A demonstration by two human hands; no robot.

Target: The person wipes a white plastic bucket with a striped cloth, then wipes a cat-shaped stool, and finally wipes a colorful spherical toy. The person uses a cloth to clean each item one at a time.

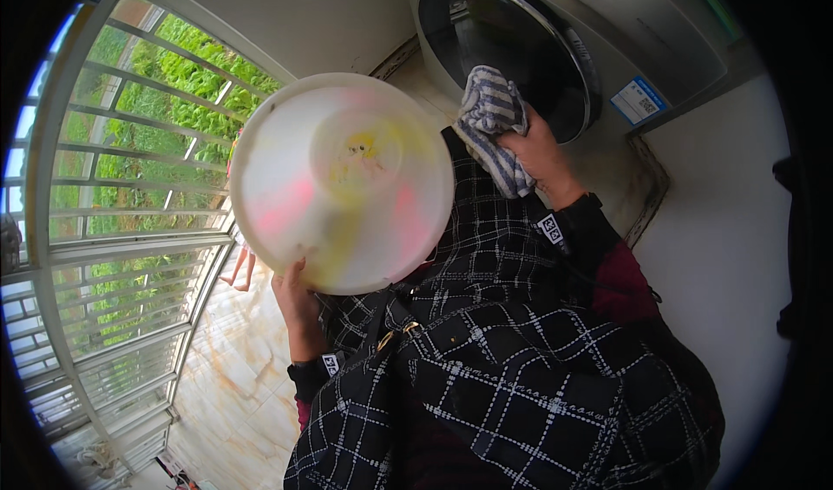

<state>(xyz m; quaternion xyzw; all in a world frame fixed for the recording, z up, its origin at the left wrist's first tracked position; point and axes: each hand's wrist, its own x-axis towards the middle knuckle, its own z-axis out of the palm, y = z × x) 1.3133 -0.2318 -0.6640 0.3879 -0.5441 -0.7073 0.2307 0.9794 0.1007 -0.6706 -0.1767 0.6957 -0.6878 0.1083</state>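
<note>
A round white plastic basin [276, 164] with pink and yellow patches and a small yellow cartoon figure is held up at the centre left. My left hand [299, 304] grips its lower rim, thumb on the near face and the other fingers mostly hidden behind. To the right of the basin, my right hand [540, 155] clutches a bunched grey-and-white striped cloth [491, 115]. Cloth and basin are apart. Whether the basin's inside or underside faces me, I cannot tell.
A front-loading washing machine [641, 34] with a dark round door stands at the upper right. Barred windows [143, 246] line the left, with greenery outside. Near them, another person's bare legs [246, 268] show on the marble-patterned floor [228, 360]. A white wall is at the right.
</note>
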